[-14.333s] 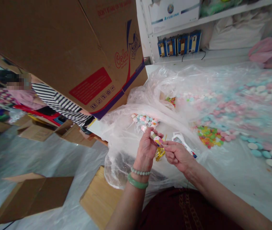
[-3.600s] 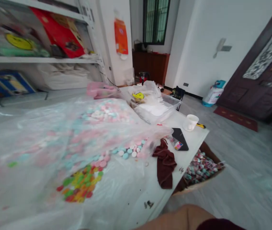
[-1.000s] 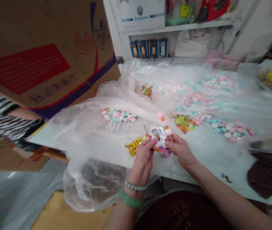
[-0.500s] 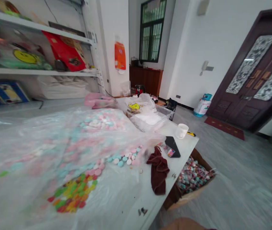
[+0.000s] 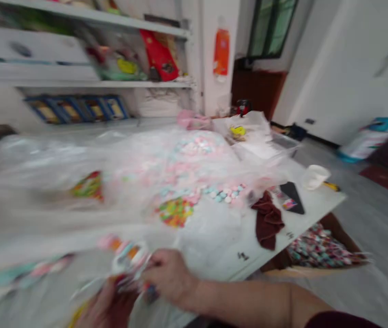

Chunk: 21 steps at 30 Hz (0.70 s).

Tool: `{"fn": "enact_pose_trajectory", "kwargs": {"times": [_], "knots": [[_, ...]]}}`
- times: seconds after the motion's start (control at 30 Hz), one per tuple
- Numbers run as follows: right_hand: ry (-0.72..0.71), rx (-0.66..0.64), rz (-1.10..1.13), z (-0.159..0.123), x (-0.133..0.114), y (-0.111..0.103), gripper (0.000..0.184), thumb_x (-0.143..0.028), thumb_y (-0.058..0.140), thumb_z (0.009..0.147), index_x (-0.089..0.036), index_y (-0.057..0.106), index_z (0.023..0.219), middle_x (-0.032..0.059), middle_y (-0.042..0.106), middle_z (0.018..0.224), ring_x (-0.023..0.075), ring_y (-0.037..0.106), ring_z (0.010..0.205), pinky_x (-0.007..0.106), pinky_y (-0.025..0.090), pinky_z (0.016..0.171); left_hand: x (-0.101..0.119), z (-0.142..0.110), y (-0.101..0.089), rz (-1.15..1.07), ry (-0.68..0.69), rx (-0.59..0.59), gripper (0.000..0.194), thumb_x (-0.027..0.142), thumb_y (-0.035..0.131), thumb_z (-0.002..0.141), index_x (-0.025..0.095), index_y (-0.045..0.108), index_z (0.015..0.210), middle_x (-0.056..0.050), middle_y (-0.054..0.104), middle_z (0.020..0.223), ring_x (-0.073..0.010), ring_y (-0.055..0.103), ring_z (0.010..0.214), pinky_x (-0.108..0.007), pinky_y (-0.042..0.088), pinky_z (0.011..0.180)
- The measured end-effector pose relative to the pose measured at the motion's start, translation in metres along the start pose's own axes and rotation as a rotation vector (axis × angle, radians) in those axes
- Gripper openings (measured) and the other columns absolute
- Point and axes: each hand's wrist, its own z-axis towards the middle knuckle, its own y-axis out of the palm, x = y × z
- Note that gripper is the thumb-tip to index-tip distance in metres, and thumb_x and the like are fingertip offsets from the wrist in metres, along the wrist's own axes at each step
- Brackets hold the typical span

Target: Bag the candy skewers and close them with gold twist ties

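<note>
**Back in view: our right hand (image 5: 170, 279) pinching a candy bundle (image 5: 129, 259)**

Our right hand is closed, its fingers pressed together on the candy bundle from the right. Motion blur softens this corner of the view, so we cannot tell exactly where each fingertip sits. Our left hand (image 5: 107, 304) lies just below, at the bottom edge of the frame, curled up toward the bundle; whether it grips or only supports, we cannot tell.

The bundle sits between the two hands, low and left of centre, a blur of pink, orange and white with a pale, card-like face. We judge that a steady pinch near its middle serves best here, with the lower hand snug beneath it, so that nothing slips or fans out.

A smear of gold tinsel (image 5: 76, 315) lies by the left hand, and a band of pastel candies (image 5: 19, 279) runs off to the left. Farther out, on the plastic sheet (image 5: 53, 157), a heap of multicoloured candies (image 5: 175, 212) and a row of pastel discs (image 5: 224, 193) lie near a maroon cloth (image 5: 267, 219). Beyond the white table (image 5: 330, 202), a cardboard box (image 5: 303, 272) holds wrapped sweets (image 5: 320, 248).
</note>
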Motion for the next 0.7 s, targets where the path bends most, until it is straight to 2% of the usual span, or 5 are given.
{"fn": "enact_pose_trajectory", "kwargs": {"times": [0.1, 0.23, 0.43, 0.53, 0.7], "knots": [[-0.067, -0.044, 0.059, -0.008, 0.005, 0.006, 0.007, -0.022, 0.063, 0.062, -0.017, 0.06, 0.06, -0.0065, 0.047, 0.053, 0.0085, 0.041, 0.053, 0.02, 0.032, 0.048, -0.001, -0.011, -0.028, -0.175, -0.056, 0.13, 0.015, 0.016, 0.058, 0.081, 0.014, 0.062, 0.067, -0.002, 0.066, 0.064, -0.0138, 0.062, 0.057, -0.024, 0.053, 0.053], [-0.108, -0.172, 0.111, -0.013, 0.008, -0.009, 0.025, -0.041, 0.06, 0.076, -0.017, 0.065, 0.074, -0.0037, 0.051, 0.058, 0.0097, 0.042, 0.053, 0.022, 0.033, 0.048, 0.0, -0.008, -0.044, -0.456, -0.105, 0.251, 0.021, 0.012, 0.051, 0.087, 0.013, 0.06, 0.068, -0.002, 0.065, 0.06, -0.0127, 0.062, 0.053, -0.026, 0.053, 0.054], [-0.329, -0.059, -0.166, -0.034, 0.005, -0.038, 0.024, -0.036, 0.061, 0.077, -0.02, 0.074, 0.088, 0.0018, 0.066, 0.071, 0.0163, 0.057, 0.065, 0.026, 0.044, 0.057, 0.018, -0.011, -0.072, -0.72, -0.12, 0.316, 0.02, 0.016, 0.053, 0.089, 0.013, 0.059, 0.07, -0.002, 0.064, 0.061, -0.0133, 0.063, 0.056, -0.03, 0.054, 0.062], [-0.491, -0.024, -0.268, -0.044, 0.006, -0.04, 0.019, -0.034, 0.061, 0.079, -0.021, 0.074, 0.085, 0.0026, 0.069, 0.075, 0.0181, 0.062, 0.068, 0.028, 0.049, 0.064, 0.024, -0.01, -0.082, -0.774, -0.142, 0.361, 0.021, 0.016, 0.053, 0.089, 0.014, 0.059, 0.07, -0.002, 0.064, 0.062, -0.013, 0.063, 0.057, -0.03, 0.055, 0.064], [-0.735, -0.062, -0.375, -0.054, 0.008, -0.037, 0.015, -0.026, 0.056, 0.087, -0.022, 0.071, 0.087, 0.0025, 0.071, 0.082, 0.0156, 0.066, 0.074, 0.024, 0.051, 0.067, 0.027, -0.01, -0.09, -0.791, -0.153, 0.314, 0.021, 0.018, 0.05, 0.091, 0.012, 0.062, 0.074, -0.004, 0.066, 0.065, -0.0144, 0.065, 0.061, -0.03, 0.055, 0.066]]}}
